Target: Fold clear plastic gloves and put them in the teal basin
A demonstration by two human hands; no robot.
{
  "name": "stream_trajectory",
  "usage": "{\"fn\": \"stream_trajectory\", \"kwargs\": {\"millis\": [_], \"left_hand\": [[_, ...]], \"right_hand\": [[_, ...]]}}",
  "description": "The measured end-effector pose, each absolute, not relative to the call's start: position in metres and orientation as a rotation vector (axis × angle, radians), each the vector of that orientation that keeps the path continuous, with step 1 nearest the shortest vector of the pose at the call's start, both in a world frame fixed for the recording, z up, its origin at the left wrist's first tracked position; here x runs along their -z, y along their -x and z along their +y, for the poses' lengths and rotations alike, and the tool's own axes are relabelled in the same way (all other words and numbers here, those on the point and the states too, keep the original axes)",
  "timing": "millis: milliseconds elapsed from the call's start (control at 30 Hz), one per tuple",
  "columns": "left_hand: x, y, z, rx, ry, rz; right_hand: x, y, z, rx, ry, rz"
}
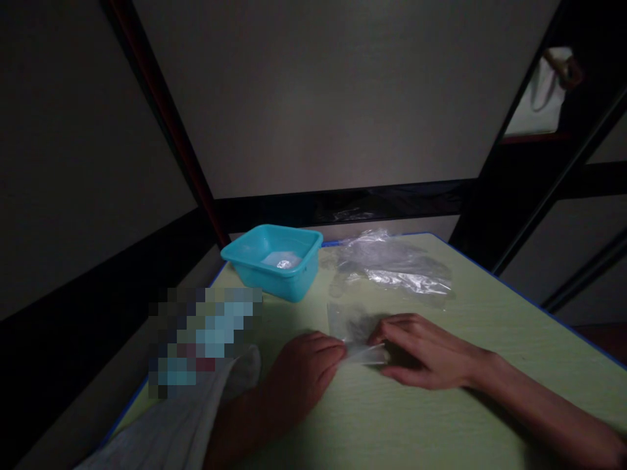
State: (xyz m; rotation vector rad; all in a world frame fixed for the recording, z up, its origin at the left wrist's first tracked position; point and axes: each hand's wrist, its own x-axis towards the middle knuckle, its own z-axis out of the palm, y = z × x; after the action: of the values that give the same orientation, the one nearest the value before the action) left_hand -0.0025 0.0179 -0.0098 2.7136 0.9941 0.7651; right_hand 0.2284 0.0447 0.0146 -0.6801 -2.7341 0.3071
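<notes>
The left hand has its fingers bent at the near left corner of a small clear bag; whether it pinches the bag or just presses on it, one cannot tell. The right hand is loose, with its fingertips touching the bag's right side and its thumb spread away from them. So the bag lies flat between the two hands, on a pale green table. Just past it is a big, shiny, crinkly plastic sheet. Farther left sits a blue tub with something whitish inside. A gray sleeve covers part of the left arm.
</notes>
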Motion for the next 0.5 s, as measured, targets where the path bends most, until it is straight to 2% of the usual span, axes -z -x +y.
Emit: {"fn": "stream_trajectory", "kwargs": {"millis": [200,500], "left_hand": [[0.007,0.002,0.017,-0.749,-2.596,1.01],[0.002,-0.001,0.027,-0.731,-2.037,1.254]], "right_hand": [[-0.011,-0.228,0.05,-0.496,0.599,-2.708],[-0.008,-0.219,0.052,-1.002,1.071,-2.226]]}}
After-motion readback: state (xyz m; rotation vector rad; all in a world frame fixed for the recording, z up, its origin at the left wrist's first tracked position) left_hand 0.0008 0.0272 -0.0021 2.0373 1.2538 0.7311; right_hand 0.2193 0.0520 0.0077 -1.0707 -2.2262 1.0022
